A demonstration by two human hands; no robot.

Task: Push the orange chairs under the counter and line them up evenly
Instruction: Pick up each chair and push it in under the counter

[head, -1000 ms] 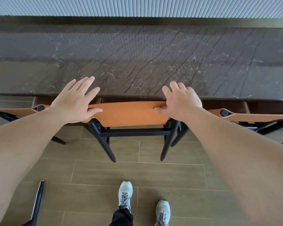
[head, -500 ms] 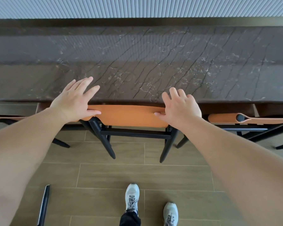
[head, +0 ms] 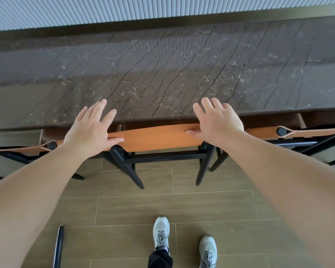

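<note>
A: Where's the middle orange leather chair back (head: 159, 137)?
B: Tucked under the dark veined marble table (head: 162, 74).
A: Fingers?
B: Left hand (head: 89, 130) and right hand (head: 217, 120) rest on it, fingers straight and spread.

No legible text, label, brand mark, number or sign appears anywhere in the head view. The shoes (head: 161, 232) at the lower edge carry no readable marking, and the veins on the desk (head: 162, 70) surface form no characters.
</note>
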